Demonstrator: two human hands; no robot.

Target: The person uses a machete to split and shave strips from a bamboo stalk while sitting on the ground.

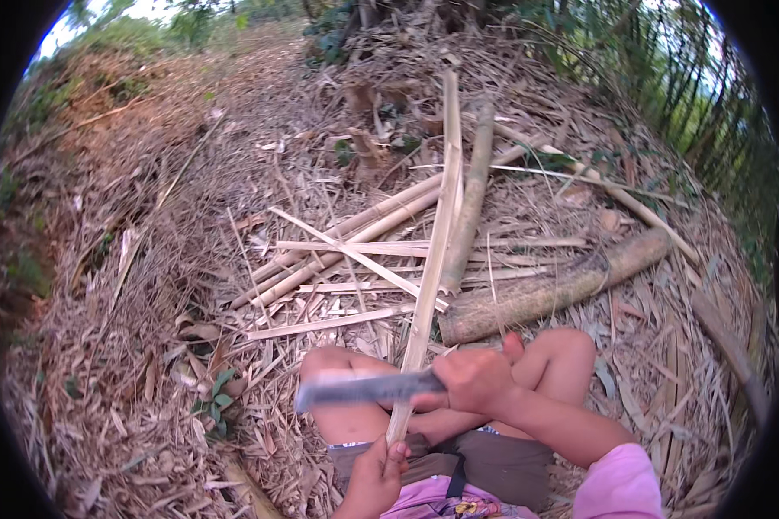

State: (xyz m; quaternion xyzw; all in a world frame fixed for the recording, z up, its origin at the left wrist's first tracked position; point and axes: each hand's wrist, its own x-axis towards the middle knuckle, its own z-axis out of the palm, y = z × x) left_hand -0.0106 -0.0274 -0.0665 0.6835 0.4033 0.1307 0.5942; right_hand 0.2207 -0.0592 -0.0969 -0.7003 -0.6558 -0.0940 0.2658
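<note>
My left hand (pixel 377 477) is closed around the near end of a long, pale split bamboo strip (pixel 433 277), which slants up and away from my lap. In my right hand (pixel 474 381) is a broad-bladed knife (pixel 363 388), its blade pointing left across the strip and smeared by motion. Whether the edge touches the bamboo I cannot tell. The right fingers wrap the handle and mostly hide it. Both hands are in front of my bent, crossed legs.
Beyond my knees, several split strips (pixel 355 251) lie crossed over one another. A thick bamboo log (pixel 554 290) lies to the right, with a thinner bamboo pole (pixel 473 203) behind it. Cut stumps (pixel 365 149) stand farther off. Dry leaves cover the ground, and a small green plant (pixel 219 402) grows at left.
</note>
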